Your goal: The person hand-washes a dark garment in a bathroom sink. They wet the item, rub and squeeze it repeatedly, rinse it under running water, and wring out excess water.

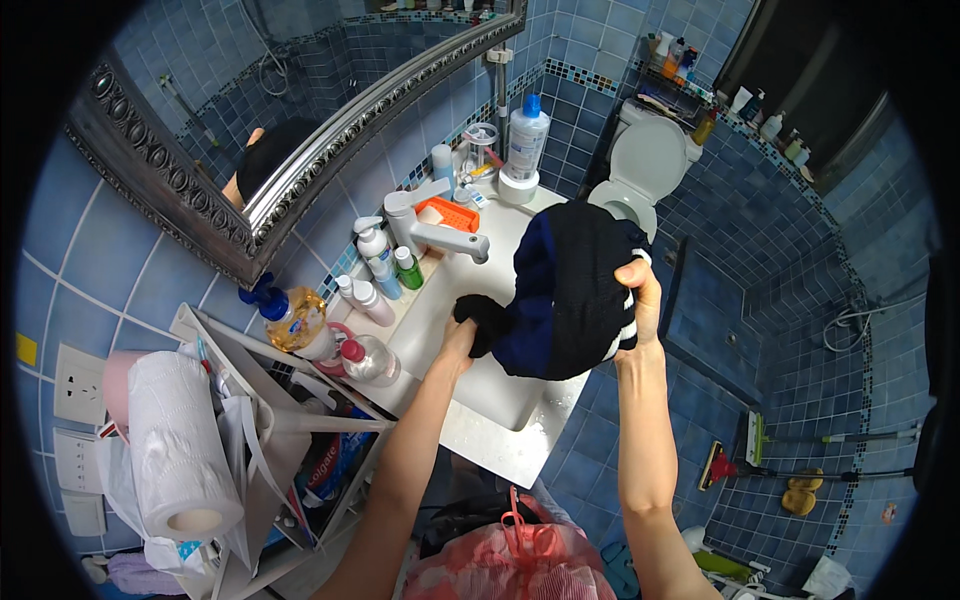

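Observation:
Over the sink [490,385] I hold a bulky black and navy knit hat [575,290] with white marks along its right edge. My left hand [458,342] is closed round a dark bunched end of it, on the left side. Gripping the white-marked edge on the right is my right hand [641,300], with the thumb on top and the other fingers mostly hidden behind the fabric. The hat is held up and covers part of the basin. Just beyond it stands the grey-white faucet [440,235], whose spout points toward the hat.
Several bottles, a green one [408,268] among them, line the back of the counter beside an orange soap dish [450,214]. A tall bottle [527,138] stands at the far corner. A paper roll [180,450] sits on the left rack. The toilet [648,160] is far right.

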{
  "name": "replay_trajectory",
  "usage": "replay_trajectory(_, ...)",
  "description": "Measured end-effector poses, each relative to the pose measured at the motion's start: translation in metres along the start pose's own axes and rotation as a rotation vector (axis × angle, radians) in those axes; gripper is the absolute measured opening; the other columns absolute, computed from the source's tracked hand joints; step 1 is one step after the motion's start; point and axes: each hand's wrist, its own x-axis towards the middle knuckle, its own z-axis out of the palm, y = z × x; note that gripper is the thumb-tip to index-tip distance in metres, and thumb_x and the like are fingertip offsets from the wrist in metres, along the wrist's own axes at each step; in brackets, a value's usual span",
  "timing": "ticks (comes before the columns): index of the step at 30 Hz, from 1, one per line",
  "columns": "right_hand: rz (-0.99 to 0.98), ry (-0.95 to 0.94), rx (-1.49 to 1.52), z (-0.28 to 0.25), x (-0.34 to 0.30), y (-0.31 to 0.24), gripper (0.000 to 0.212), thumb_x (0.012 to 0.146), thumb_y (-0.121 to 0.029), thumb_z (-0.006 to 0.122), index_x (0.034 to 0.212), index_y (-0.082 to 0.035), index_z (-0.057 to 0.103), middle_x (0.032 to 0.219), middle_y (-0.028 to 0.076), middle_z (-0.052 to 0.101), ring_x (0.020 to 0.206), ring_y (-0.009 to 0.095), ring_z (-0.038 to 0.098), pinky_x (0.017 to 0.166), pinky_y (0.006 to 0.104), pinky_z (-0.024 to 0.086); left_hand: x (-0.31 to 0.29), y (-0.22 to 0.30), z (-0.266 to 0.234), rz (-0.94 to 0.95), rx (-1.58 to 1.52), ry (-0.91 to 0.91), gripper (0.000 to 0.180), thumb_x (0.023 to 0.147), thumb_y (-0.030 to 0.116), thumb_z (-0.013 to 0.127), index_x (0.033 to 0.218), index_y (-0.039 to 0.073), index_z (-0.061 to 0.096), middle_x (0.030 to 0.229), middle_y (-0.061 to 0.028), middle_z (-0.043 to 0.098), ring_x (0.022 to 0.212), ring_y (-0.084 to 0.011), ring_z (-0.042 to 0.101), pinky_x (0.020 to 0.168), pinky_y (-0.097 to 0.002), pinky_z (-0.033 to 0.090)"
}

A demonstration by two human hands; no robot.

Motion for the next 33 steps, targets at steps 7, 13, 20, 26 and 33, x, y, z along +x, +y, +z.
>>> replay_trajectory(7, -0.004, 0.137, -0.098, -0.013, 0.011, 0.010, 0.024, 0.073, -0.018, 0.054, 0.084, 0.001, 0.062, 0.076, 0.010, 0.065, 0.064, 0.020, 0.064, 0.063, 0.0296, 0.054, 0.007, 0.021, 0.022, -0.048, 0.020, 0.130, 0.025, 0.082, 0.016, 0.052, 0.098, -0.002, 0.060, 0.086, -0.0113, 0.063, 0.073, -0.0212, 0.064, 0.062, -0.0339, 0.052)
replay_trajectory(13, 0.053, 0.163, -0.048, -0.019, 0.012, 0.020, 0.026, 0.072, -0.017, 0.053, 0.087, 0.002, 0.063, 0.079, 0.011, 0.066, 0.066, 0.020, 0.065, 0.065, 0.0300, 0.054, 0.014, 0.024, 0.026, -0.083, -0.014, 0.213, 0.035, 0.080, 0.015, 0.048, 0.103, -0.010, 0.057, 0.091, -0.0181, 0.063, 0.078, -0.0279, 0.065, 0.067, -0.0363, 0.053)
replay_trajectory(20, 0.057, 0.119, -0.044, -0.028, 0.008, 0.028, 0.033, 0.072, -0.018, 0.052, 0.094, 0.004, 0.062, 0.084, 0.014, 0.067, 0.070, 0.023, 0.066, 0.069, 0.0322, 0.055, 0.025, 0.000, -0.010, -0.324, 0.045, 0.106, 0.050, 0.089, 0.039, 0.040, 0.118, 0.000, 0.053, 0.111, -0.0135, 0.061, 0.098, -0.0243, 0.061, 0.083, -0.0371, 0.050)
replay_trajectory(26, 0.028, 0.020, 0.093, -0.052, -0.005, 0.048, 0.063, 0.086, -0.054, 0.041, 0.114, 0.000, 0.053, 0.091, 0.017, 0.064, 0.066, 0.028, 0.061, 0.059, 0.0395, 0.049, -0.014, 0.022, 0.013, -0.425, 0.109, -0.139, 0.044, 0.091, 0.048, 0.040, 0.114, 0.014, 0.055, 0.116, -0.0030, 0.056, 0.111, -0.0170, 0.050, 0.094, -0.0338, 0.041)
replay_trajectory(33, 0.095, 0.142, -0.294, -0.039, -0.014, 0.062, 0.038, 0.075, -0.024, 0.060, 0.099, 0.005, 0.063, 0.091, 0.013, 0.066, 0.078, 0.019, 0.065, 0.073, 0.0290, 0.053, -0.040, 0.066, 0.007, 0.108, 1.387, -0.138, 0.063, 0.089, 0.025, 0.048, 0.141, -0.001, 0.024, 0.139, -0.0190, 0.037, 0.126, -0.0286, 0.040, 0.103, -0.0341, 0.034)
